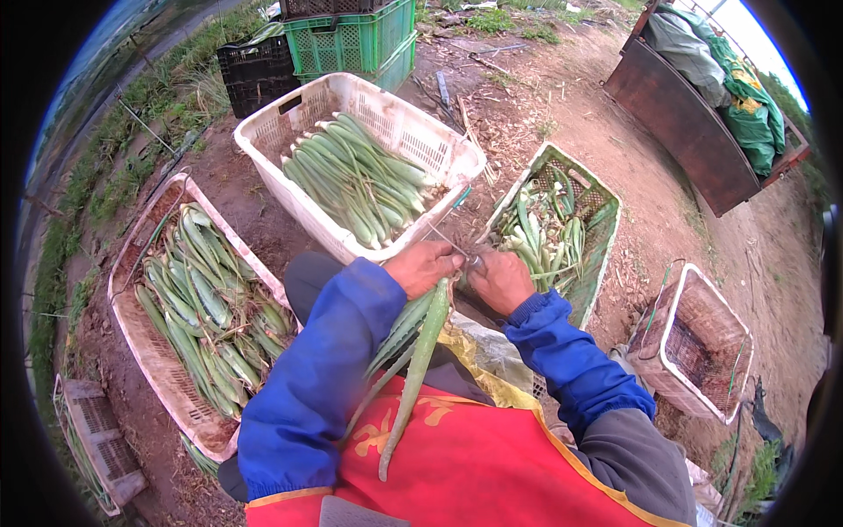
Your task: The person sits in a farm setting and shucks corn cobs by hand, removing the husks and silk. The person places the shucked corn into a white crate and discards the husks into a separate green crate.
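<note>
Aloe leaves hang by their base from my left hand, tips pointing down over a red apron. My right hand is closed around the handle of a small knife, whose thin blade points up and left, close above my left fingers. Both hands are side by side, just past the near corner of a white plastic crate that holds neatly laid aloe leaves. Beyond my right hand, a green-rimmed crate contains trimmed aloe pieces.
At the left, a dirty pinkish crate holds untrimmed aloe leaves. Stacked green crates and a black crate stand ahead. An empty crate lies at the right, below a metal trailer carrying sacks.
</note>
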`<state>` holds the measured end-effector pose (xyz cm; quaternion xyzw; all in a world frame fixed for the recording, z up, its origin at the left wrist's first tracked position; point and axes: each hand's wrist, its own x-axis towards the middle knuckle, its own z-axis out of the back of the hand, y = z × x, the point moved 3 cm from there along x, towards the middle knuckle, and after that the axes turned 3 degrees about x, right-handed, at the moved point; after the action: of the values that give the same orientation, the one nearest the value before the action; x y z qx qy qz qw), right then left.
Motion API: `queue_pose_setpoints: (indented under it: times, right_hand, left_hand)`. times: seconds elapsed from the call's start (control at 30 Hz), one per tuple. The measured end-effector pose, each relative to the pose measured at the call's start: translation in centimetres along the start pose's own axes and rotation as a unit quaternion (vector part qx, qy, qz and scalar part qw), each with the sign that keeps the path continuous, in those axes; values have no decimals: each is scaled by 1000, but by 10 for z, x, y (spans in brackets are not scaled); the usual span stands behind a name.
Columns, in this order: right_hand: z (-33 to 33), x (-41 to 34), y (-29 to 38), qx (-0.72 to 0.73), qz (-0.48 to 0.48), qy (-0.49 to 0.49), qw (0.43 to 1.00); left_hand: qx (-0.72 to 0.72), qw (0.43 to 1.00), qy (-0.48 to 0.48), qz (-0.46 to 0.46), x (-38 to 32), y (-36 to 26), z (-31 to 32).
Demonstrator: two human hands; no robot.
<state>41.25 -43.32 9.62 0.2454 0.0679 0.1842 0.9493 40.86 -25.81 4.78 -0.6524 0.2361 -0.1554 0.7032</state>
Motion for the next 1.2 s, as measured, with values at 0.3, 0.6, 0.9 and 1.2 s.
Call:
queue_pose_setpoints:
  times: [0.3, 0.6, 0.9, 1.2]
  right_hand:
    - [-26, -35, -95, -1, 12, -70, 998]
    - [-73, -135, -295, 176, -379, -71, 906]
    - [-118, -176, -216, 1, -130, 250, 959]
    - [-112, -138, -226, -207, -33, 554, 806]
  left_hand:
    - [-94, 993, 76, 6, 2, -43, -28]
    - [-26, 997, -65, -27, -40, -81, 60]
    - [88, 888, -447, -55, -255, -103, 219]
    - [-133, 724, -604, -304, -414, -101, 224]
